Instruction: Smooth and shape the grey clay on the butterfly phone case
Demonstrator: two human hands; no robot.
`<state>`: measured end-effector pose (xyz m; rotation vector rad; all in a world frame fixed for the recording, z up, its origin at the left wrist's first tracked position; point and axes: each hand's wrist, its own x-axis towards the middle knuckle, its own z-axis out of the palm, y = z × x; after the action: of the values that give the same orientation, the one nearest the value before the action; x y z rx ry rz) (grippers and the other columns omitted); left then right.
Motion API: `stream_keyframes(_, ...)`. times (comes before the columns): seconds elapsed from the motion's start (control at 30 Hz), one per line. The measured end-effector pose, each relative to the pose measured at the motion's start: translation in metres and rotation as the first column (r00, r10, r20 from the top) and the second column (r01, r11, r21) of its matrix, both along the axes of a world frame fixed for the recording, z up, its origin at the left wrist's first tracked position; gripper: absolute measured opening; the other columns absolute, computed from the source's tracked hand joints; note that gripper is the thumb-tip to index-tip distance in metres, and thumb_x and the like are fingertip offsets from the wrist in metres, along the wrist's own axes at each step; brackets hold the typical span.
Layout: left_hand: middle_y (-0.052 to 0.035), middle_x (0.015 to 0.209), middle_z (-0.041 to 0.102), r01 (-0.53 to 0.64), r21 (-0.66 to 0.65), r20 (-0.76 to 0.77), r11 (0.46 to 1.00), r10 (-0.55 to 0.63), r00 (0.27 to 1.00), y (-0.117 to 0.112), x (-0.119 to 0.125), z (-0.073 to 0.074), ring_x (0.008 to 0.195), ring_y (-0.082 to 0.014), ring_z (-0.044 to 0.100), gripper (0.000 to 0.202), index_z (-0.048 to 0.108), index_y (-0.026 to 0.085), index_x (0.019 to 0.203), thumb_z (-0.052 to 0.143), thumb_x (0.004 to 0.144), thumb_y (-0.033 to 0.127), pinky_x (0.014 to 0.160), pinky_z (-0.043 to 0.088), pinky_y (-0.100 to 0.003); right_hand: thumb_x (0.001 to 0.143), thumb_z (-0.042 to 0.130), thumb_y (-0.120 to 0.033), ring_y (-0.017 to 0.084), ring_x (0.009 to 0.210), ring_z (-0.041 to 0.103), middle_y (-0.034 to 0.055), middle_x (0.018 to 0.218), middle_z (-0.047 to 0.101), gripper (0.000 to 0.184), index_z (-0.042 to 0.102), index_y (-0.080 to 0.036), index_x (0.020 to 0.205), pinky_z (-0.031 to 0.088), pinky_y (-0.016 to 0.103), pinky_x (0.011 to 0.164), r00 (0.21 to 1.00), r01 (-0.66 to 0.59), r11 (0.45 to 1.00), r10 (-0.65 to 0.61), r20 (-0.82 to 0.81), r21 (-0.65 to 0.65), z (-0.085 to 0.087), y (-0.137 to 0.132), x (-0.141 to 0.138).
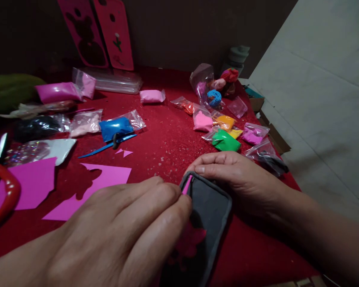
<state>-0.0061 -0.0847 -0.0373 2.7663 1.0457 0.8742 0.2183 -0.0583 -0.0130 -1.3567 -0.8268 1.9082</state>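
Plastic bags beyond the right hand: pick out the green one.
The green-filled bag, just beyond the right hand and in front of the orange-filled bag; no other bag there shows green contents.

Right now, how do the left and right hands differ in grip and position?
The left hand holds a slim pink tool; the right hand holds the grey panel by its far end. The left hand is nearer the camera and looks larger; the right hand is farther off and looks smaller. Both are bare and at the same panel.
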Motion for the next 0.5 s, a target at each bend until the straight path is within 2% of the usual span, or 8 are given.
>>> stream_keyframes(0.1, 0.0049, 0.126, 0.065, 0.004, 0.010, 0.019, 1.000, -0.005, 1.000, -0.0008, -0.0017, -0.0023, 0.112, -0.0263, 0.060, 0.043, 0.051, 0.034, 0.133, 0.033, 0.095, 0.030, 0.112, 0.032, -0.044, 0.078, 0.067, -0.024, 0.008, 0.059, 0.056, 0.0017, 0.072, 0.066, 0.010, 0.070, -0.014, 0.081, 0.041, 0.020, 0.056, 1.000, -0.003, 1.000, 0.003, 0.000, 0.002, -0.0010, 0.0008, 0.0004)
stream_keyframes(0.13, 0.0015, 0.126, 0.065, 0.055, 0.023, 0.037, 0.998, -0.055, 0.998, 0.0000, -0.0023, -0.0021, 0.111, -0.0275, 0.061, 0.043, 0.052, 0.030, 0.133, 0.034, 0.095, 0.032, 0.110, 0.034, -0.044, 0.078, 0.068, -0.025, 0.008, 0.058, 0.056, 0.0017, 0.072, 0.065, 0.011, 0.070, -0.014, 0.081, 0.041, 0.020, 0.056, 1.000, -0.003, 1.000, 0.003, 0.001, -0.001, -0.0010, 0.0010, 0.0006)
stream_keyframes(0.2, -0.0012, 0.123, 0.066, 0.104, 0.031, 0.059, 0.994, -0.106, 0.993, 0.0027, -0.0028, 0.0000, 0.107, -0.0275, 0.064, 0.042, 0.054, 0.027, 0.132, 0.036, 0.095, 0.034, 0.108, 0.039, -0.042, 0.078, 0.068, -0.026, 0.008, 0.057, 0.055, 0.0019, 0.072, 0.065, 0.012, 0.070, -0.014, 0.083, 0.040, 0.020, 0.055, 1.000, -0.006, 1.000, 0.006, 0.006, -0.003, -0.0002, 0.0011, 0.0009)
stream_keyframes(0.27, 0.0009, 0.120, 0.068, 0.117, 0.028, 0.020, 0.993, -0.117, 0.993, 0.0053, -0.0014, 0.0033, 0.104, -0.0251, 0.065, 0.042, 0.053, 0.029, 0.132, 0.037, 0.094, 0.032, 0.106, 0.040, -0.038, 0.078, 0.067, -0.025, 0.007, 0.056, 0.054, 0.0023, 0.072, 0.065, 0.012, 0.070, -0.014, 0.084, 0.040, 0.020, 0.054, 1.000, -0.004, 1.000, 0.004, 0.017, -0.004, 0.0009, 0.0008, 0.0011)
stream_keyframes(0.33, 0.0034, 0.119, 0.068, 0.112, 0.026, -0.056, 0.993, -0.111, 0.992, 0.0059, 0.0016, 0.0056, 0.104, -0.0228, 0.066, 0.044, 0.049, 0.032, 0.135, 0.036, 0.093, 0.027, 0.107, 0.039, -0.036, 0.078, 0.067, -0.024, 0.007, 0.055, 0.054, 0.0026, 0.072, 0.064, 0.013, 0.070, -0.013, 0.084, 0.040, 0.020, 0.054, 1.000, -0.004, 1.000, 0.004, 0.023, -0.006, 0.0017, 0.0004, 0.0012)
stream_keyframes(0.43, 0.0044, 0.115, 0.070, 0.049, 0.028, -0.007, 0.998, -0.049, 0.999, 0.0024, 0.0052, 0.0054, 0.103, -0.0220, 0.066, 0.044, 0.050, 0.034, 0.133, 0.033, 0.095, 0.024, 0.111, 0.034, -0.038, 0.078, 0.067, -0.025, 0.007, 0.054, 0.053, 0.0024, 0.071, 0.064, 0.013, 0.070, -0.014, 0.084, 0.040, 0.020, 0.053, 1.000, -0.004, 1.000, 0.004, 0.018, -0.008, 0.0014, 0.0003, 0.0012)
stream_keyframes(0.5, 0.0003, 0.118, 0.069, 0.035, 0.027, 0.027, 0.999, -0.035, 0.999, -0.0008, 0.0046, 0.0037, 0.106, -0.0250, 0.064, 0.042, 0.053, 0.028, 0.132, 0.033, 0.095, 0.023, 0.112, 0.032, -0.043, 0.078, 0.068, -0.025, 0.007, 0.055, 0.054, 0.0024, 0.071, 0.064, 0.013, 0.070, -0.014, 0.083, 0.040, 0.020, 0.053, 1.000, -0.005, 1.000, 0.005, 0.015, -0.006, 0.0006, 0.0004, 0.0011)
